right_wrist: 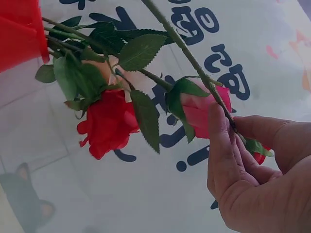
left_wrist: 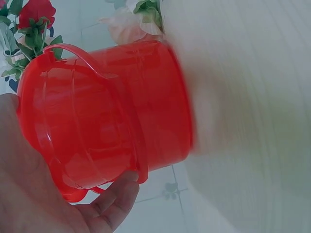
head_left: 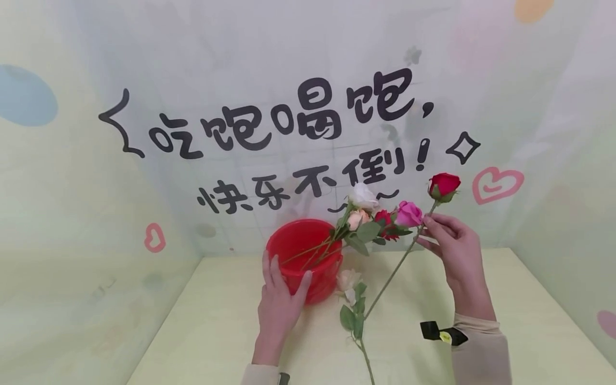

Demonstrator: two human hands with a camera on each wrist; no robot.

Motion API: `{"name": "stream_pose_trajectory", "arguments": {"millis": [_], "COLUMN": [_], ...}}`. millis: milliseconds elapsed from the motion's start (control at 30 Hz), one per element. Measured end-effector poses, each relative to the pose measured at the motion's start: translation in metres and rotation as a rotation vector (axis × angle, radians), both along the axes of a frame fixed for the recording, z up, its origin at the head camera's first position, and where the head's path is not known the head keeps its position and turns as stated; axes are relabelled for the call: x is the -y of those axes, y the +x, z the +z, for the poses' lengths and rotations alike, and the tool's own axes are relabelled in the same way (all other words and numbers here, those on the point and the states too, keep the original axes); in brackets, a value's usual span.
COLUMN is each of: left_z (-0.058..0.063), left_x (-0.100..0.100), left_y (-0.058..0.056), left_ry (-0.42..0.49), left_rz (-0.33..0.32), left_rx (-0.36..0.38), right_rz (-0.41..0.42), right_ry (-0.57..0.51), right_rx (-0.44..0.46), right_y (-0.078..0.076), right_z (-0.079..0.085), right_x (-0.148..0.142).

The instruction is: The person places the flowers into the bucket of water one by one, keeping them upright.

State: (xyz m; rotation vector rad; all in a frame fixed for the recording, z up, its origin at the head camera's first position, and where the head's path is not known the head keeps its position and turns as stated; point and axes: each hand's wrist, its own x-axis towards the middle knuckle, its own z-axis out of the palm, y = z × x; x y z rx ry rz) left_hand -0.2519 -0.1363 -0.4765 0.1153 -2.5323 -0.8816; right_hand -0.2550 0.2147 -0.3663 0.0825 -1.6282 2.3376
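My left hand [head_left: 280, 310] grips the red plastic bucket [head_left: 323, 286] by its near side, thumb and fingers spread around the wall. In the left wrist view the bucket's handle [left_wrist: 80, 52] hangs down along its side. Between thumb and fingers, my right hand [head_left: 456, 250] pinches the stem of a red rose [head_left: 445, 187] just below the bloom. Its long stem slants down to the left in front of the bucket's right side. Leaning out of the bucket to the right are a white rose [head_left: 364, 196], a peach rose [head_left: 358, 219], a red flower [head_left: 384, 223] and a pink rose [head_left: 409, 214].
A cream rose [head_left: 348, 279] with green leaves lies on the pale wooden table [head_left: 212, 321], right of the bucket, its stem running to the near edge. Behind stands a light wall sheet [head_left: 250, 59] with black lettering; similar sheets close off both sides.
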Motion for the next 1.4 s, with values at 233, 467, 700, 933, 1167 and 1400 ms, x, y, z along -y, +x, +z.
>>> {"name": "stream_pose_trajectory", "arguments": {"millis": [233,467,700,933,1167,1400], "left_z": [0.001,0.003,0.002,-0.001,-0.001,0.000], "left_x": [-0.001,0.000,0.000,-0.001,-0.001,0.000], "left_y": [0.001,0.001,-0.001,-0.001,0.000,0.000], "left_ry": [0.000,-0.003,0.001,-0.004,-0.023,-0.047], "left_rz": [0.001,0.007,0.005,0.004,0.024,0.024], "left_rx": [0.017,-0.004,-0.002,0.005,0.005,-0.010], "right_rz": [-0.012,-0.042,-0.123,-0.241,-0.314,-0.287], "right_ry": [-0.041,-0.083,-0.206,-0.354,-0.335,-0.209], "right_rx": [-0.004,-0.019,-0.045,-0.114,-0.180,-0.227], "right_y": [0.002,0.003,-0.006,-0.014,-0.023,-0.031], "right_z": [0.013,0.024,0.041,0.045,0.038,0.023], "right_x": [0.003,0.007,0.022,0.040,0.071,0.111]}}
